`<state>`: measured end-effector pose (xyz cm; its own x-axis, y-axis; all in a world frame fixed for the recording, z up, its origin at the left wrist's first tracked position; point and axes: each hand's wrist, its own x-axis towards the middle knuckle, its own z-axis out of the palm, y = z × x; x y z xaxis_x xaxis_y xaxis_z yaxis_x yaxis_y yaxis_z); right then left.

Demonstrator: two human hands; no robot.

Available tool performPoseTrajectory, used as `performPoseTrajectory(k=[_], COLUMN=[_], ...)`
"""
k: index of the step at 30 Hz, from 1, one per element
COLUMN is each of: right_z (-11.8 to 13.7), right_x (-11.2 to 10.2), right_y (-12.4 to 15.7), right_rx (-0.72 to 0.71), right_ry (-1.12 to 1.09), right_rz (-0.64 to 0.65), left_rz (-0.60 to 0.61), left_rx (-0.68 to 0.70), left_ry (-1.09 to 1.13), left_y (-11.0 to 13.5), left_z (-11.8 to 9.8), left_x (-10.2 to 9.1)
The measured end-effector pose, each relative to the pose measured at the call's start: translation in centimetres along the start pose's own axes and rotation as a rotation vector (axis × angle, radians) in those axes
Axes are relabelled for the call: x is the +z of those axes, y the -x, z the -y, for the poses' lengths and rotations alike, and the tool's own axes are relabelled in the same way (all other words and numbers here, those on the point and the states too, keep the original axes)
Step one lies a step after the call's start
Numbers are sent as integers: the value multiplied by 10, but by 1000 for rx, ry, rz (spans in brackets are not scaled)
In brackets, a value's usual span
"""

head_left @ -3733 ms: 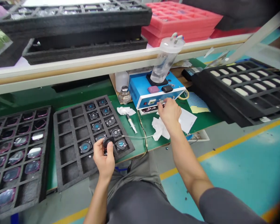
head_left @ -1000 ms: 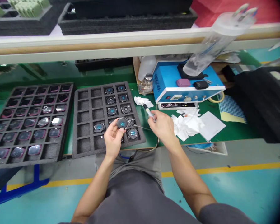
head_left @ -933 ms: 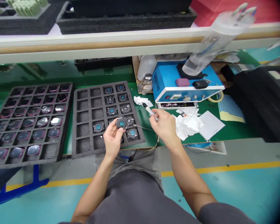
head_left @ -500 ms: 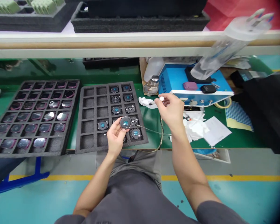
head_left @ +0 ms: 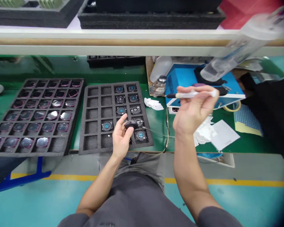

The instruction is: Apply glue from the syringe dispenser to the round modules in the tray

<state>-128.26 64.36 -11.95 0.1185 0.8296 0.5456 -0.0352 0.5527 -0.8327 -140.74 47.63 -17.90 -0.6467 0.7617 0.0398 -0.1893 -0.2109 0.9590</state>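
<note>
My left hand (head_left: 121, 137) grips a round black watch case (head_left: 131, 125) by its rim, tilted nearly edge-on above the foam tray (head_left: 82, 132). Below and around it, several round watch cases (head_left: 121, 110) sit in the tray's compartments. A thin cable (head_left: 156, 131) runs from near the held case to the right. Raised over the right side of the bench, my right hand (head_left: 195, 110) pinches a slim white pen-like tool (head_left: 188, 95). Its dark tip points left, and its exact kind I cannot make out.
To the left lies a second foam tray (head_left: 69, 138) with several square watch pieces. A glass bottle (head_left: 159, 85), a blue box-shaped device (head_left: 180, 74) and crumpled tissue (head_left: 153, 103) are behind. White papers (head_left: 223, 134) lie to the right. A shelf edge (head_left: 109, 47) crosses above.
My right hand has risen and moved right, bringing the white pen-like tool away from the crumpled tissue. My left hand has tilted the watch case from face-up to nearly edge-on.
</note>
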Motion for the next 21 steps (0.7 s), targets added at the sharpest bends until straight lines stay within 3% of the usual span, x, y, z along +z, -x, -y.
performPoseTrajectory(k=[3, 6, 9, 14, 21], right_z=[23, 43, 53, 48, 44], right_x=[-10, -19, -23, -19, -8], right_y=[0, 2, 6, 19, 31], right_rx=[51, 130, 235, 314, 389], right_ry=[-286, -285, -403, -661, -679], right_rz=[-67, 14, 115, 304, 320], left_rz=[14, 34, 34, 108, 70], left_rx=[-17, -34, 35, 148, 66], left_ry=[22, 89, 14, -220, -175], left_y=[0, 0, 2, 4, 2], left_z=[1, 5, 9, 9, 9], left_x=[6, 12, 14, 11, 11])
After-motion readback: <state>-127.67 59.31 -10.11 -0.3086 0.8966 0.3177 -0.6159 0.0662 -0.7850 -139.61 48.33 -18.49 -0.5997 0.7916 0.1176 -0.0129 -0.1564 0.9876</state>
